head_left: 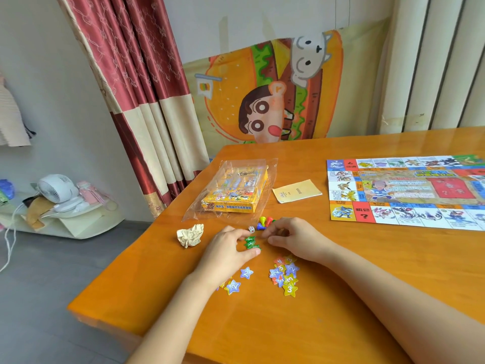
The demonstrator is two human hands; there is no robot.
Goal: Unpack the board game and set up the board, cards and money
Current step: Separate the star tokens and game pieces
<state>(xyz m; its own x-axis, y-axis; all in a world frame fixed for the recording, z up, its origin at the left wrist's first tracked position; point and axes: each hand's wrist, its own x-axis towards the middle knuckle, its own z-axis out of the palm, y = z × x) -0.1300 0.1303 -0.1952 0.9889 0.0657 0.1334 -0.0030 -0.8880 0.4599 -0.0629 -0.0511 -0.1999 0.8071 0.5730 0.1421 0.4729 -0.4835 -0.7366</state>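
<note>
The unfolded game board lies flat at the table's right. A yellow game box sits on a clear plastic bag at the centre-left. My left hand holds a small stack of green star tokens between thumb and fingers. My right hand is just to the right of that stack, fingers curled towards it; whether it touches the stars I cannot tell. Purple, yellow and orange numbered star tokens lie scattered below my hands. A white die and coloured pawns stand just beyond my fingers.
A folded cream leaflet lies between box and board. A crumpled paper ball sits left of my hands, near the table's left edge. A red-and-cream curtain hangs behind; a small fan sits on a low shelf.
</note>
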